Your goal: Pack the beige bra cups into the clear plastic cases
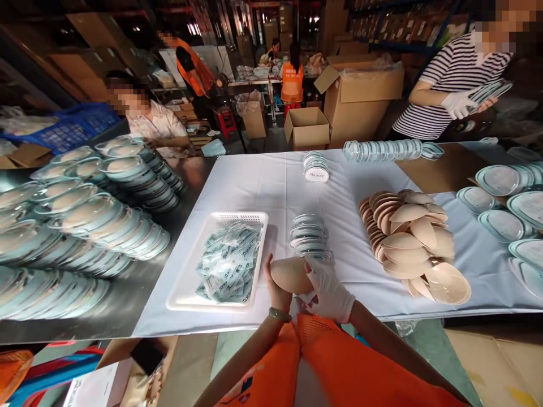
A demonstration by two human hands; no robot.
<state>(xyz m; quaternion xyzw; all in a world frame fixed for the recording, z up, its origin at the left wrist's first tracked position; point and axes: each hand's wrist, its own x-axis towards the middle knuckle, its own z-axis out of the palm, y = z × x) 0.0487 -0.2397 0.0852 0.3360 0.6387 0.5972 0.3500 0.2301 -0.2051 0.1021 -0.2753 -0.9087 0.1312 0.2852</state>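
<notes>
A beige bra cup (291,275) is held between my two hands, close to the table's front edge, with its rounded side up. My left hand (278,294), bare and with a bangle at the wrist, is closed around the cup's left end. A white glove covers my right hand (331,291), which grips the right end; some of its fingers are hidden beneath the cup. Just beyond lies a row of clear-lidded, pale blue packs (309,234). To the left, a white plastic tray (176,299) holds many small printed sachets (229,263). A heap of loose beige cups (409,237) lies to the right.
Tall stacks of filled packs (123,226) cover the metal table at left. More packs (496,223) stand at right, with a row (382,150) along the far edge. Across the table, a person in a striped shirt (445,85) holds packs; another person (159,127) sits at left.
</notes>
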